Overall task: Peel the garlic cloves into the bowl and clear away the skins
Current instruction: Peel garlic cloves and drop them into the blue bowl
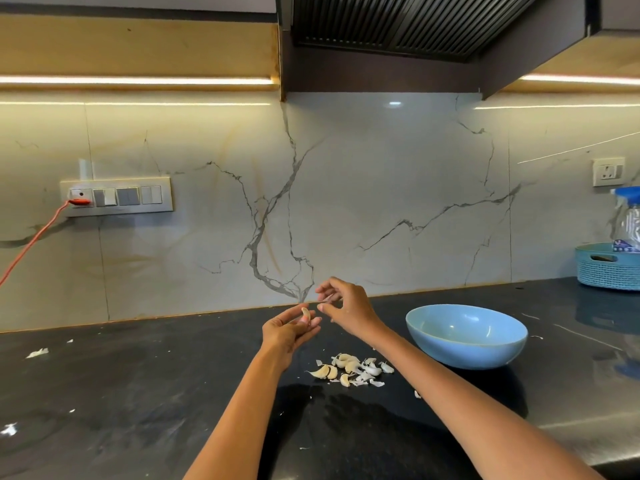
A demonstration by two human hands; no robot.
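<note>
My left hand (289,329) pinches a pale garlic clove (305,313) between thumb and fingertips above the black counter. Just right of it, my right hand (346,304) pinches a thin strip of skin (327,299) pulled off the clove. Below the hands, a heap of garlic cloves and loose skins (351,368) lies on the counter. A light blue bowl (465,336) stands to the right of the heap; I cannot see anything inside it from here.
Scraps of skin (37,353) lie on the black counter (138,393) at far left. A teal basket (607,268) with a spray bottle (628,223) stands at the back right. An orange cable (31,240) runs from the wall socket.
</note>
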